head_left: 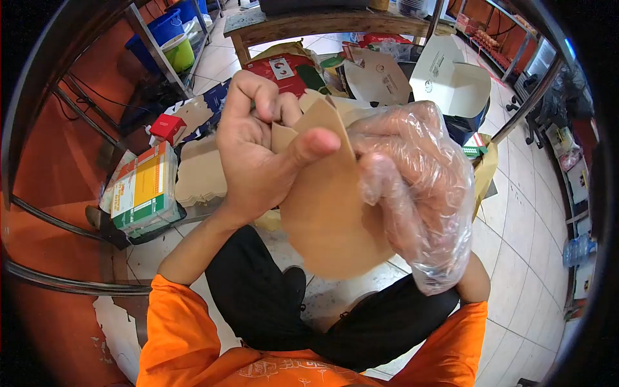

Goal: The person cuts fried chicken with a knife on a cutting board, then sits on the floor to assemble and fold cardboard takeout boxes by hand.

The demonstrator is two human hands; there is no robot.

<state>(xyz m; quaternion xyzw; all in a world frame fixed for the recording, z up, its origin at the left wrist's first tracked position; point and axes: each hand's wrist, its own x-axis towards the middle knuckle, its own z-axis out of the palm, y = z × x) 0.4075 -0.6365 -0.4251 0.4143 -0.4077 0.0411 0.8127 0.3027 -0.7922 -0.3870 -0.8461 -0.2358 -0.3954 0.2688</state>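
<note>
A tan cardboard piece [332, 213] with folded flaps at its top is held up between my two hands, above my lap. My left hand [261, 142] is bare and closed on its upper left side, thumb pressed across the folded corner. My right hand [422, 187] wears a clear plastic glove and grips the right edge with bent fingers. The far side of the cardboard is hidden. Beyond my hands lie white-and-tan printed cartons [380, 74] and an open white food box [448, 84].
To the left stand a plastic-wrapped pack of colourful boxes [145, 190], a stack of flat tan cardboard [201, 171] and a small red box [166, 129]. A wooden bench [335, 27] is ahead. Metal rack legs [158, 51] rise at the left, with blue and green buckets [178, 53] behind.
</note>
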